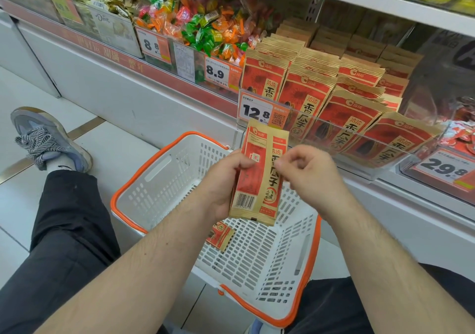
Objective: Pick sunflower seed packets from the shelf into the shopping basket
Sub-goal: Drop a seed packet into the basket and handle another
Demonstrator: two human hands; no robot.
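My left hand grips a red and tan sunflower seed packet upright above the basket, its barcode side facing me. My right hand is beside it, its curled thumb and forefinger pinching the packet's right edge. Below stands the white shopping basket with an orange rim, on the floor between my legs. Another seed packet lies on its bottom, partly hidden by my left forearm. Rows of the same packets stand on the shelf behind a clear plastic lip.
Bins of wrapped candies fill the shelf to the left, with price tags 8.8 and 8.9. A 12.8 tag hangs before the seed packets. My shoe rests on the tiled floor at left. The white shelf base runs behind the basket.
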